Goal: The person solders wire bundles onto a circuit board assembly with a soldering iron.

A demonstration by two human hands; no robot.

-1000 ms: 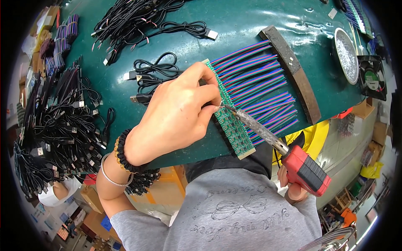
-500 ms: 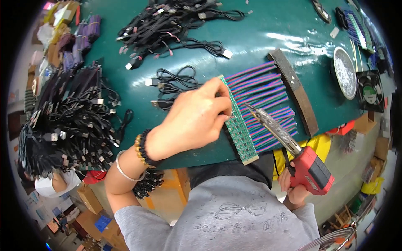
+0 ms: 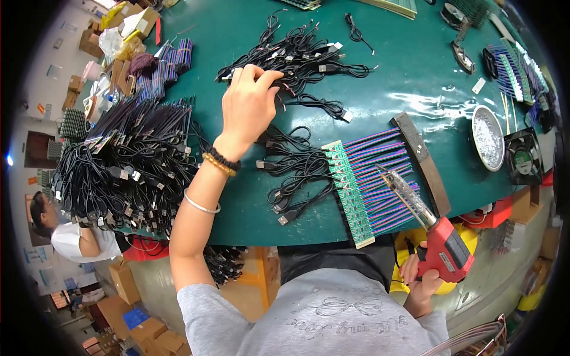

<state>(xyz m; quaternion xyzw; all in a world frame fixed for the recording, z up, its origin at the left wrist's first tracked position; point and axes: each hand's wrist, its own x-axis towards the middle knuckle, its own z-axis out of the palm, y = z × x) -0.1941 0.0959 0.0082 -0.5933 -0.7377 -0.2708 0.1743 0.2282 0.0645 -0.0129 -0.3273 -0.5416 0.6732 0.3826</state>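
My left hand (image 3: 250, 105) is at the near edge of a pile of black USB cables (image 3: 309, 56), fingers bent and spread over it. No cable shows clearly between its thumb and forefinger. In my right hand (image 3: 423, 276) is a red gun-style soldering iron (image 3: 446, 249). The iron's metal tip points up and left, over coloured wires. These red, blue and dark wires (image 3: 386, 178) run right from a long green circuit board panel (image 3: 350, 193). Several black USB cables (image 3: 297, 163) lie along the panel's left side, their wire ends at its upper part.
A dark metal bar (image 3: 423, 163) lies at the wires' far ends. To the right stand a metal bowl (image 3: 488, 139) and a black fan (image 3: 523, 157). A large heap of bundled black cables (image 3: 127, 172) fills the left. Beyond it, a person in a white top (image 3: 83, 240) is at the table.
My left hand has left the panel and moved up and left to the cable pile. The view has shifted, showing more of the table's far side. My right hand still holds the iron.
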